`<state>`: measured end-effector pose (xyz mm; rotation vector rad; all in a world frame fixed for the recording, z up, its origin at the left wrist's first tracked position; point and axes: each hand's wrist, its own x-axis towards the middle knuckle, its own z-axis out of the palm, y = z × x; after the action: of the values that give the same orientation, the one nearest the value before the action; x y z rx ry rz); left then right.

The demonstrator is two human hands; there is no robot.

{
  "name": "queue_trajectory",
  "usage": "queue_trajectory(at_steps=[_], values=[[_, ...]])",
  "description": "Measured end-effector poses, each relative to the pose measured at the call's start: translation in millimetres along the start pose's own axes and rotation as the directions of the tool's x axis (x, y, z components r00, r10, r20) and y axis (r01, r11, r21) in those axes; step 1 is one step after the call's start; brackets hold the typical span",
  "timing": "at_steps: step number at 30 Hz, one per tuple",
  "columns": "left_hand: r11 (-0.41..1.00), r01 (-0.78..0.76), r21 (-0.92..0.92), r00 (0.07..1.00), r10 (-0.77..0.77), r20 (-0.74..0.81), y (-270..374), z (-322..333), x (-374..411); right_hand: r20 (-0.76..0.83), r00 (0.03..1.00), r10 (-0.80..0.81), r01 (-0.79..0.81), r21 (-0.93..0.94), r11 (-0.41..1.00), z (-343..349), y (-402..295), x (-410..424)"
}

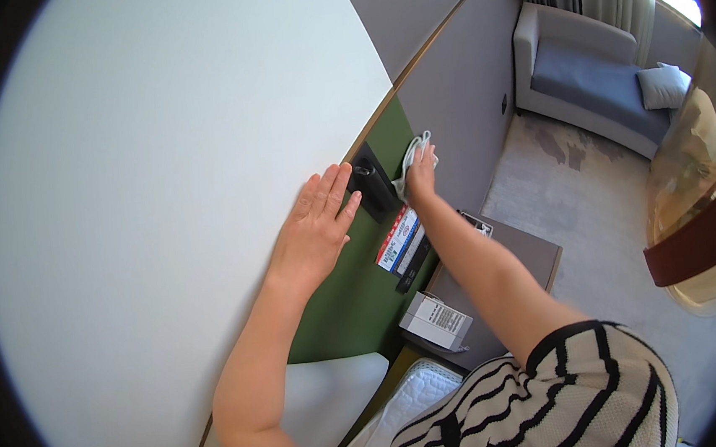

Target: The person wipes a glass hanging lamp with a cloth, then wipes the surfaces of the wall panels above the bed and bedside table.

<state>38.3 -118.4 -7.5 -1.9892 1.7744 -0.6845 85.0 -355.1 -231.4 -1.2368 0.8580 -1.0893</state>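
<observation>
My left hand rests with its fingers extended against the large white wall surface, its fingertips close to the wooden trim. In my right hand is a pale cloth, pressed against the green wall panel near its border with the grey panel. Between the two hands a black wall fixture is mounted on the green panel. Below it a printed sign bears writing, beside a dark strip of switches or sockets.
A bedside table below carries a telephone and small items. The quilted mattress edge and a white padded headboard lie beneath me. A lamp hangs at right. Beyond are a sofa and stained carpet.
</observation>
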Motion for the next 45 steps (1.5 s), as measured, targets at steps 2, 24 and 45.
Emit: queue_trajectory(at_steps=[2,24,45], values=[[0.999,0.023,-0.042,0.998,-0.021,0.053,-2,4,-10,0.022,0.967,-0.254,0.254,-0.021,0.967,19,-19,-43],[1.0,-0.015,-0.008,0.999,0.015,0.041,-3,-10,-3,0.108,0.535,-0.838,0.84,0.043,0.541,-7,-149,-29],[0.999,-0.036,-0.006,0.999,0.036,-0.008,-2,-5,-8,0.077,0.537,-0.84,0.844,-0.039,0.535,18,-179,29]])
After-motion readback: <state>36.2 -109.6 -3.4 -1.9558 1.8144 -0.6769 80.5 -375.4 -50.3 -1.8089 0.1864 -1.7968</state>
